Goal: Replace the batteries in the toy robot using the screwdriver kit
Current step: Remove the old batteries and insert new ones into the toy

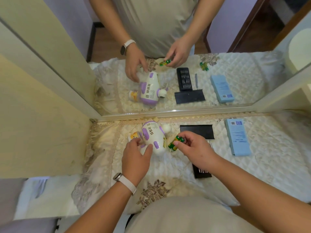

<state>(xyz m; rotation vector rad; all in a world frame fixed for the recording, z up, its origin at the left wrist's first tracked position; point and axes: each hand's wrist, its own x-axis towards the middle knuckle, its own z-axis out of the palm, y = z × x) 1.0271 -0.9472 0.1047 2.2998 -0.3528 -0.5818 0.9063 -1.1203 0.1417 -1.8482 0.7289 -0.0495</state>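
Observation:
The white and purple toy robot (152, 136) lies on its side on the quilted cloth, close to the mirror. My left hand (137, 154) rests against its near end, fingers spread around the body. Just right of the toy, my right hand (191, 147) pinches green and yellow batteries (175, 142) between thumb and fingers. The black screwdriver bit case (202, 172) lies partly under my right forearm, and its black lid (196, 131) lies farther back. A thin silver screwdriver (210, 144) peeks out beside my right hand.
A light blue box (237, 137) lies at the right. A large mirror (168, 64) stands right behind the toy and repeats the scene, showing two more batteries on the cloth. A cream wall panel (42, 115) closes the left side.

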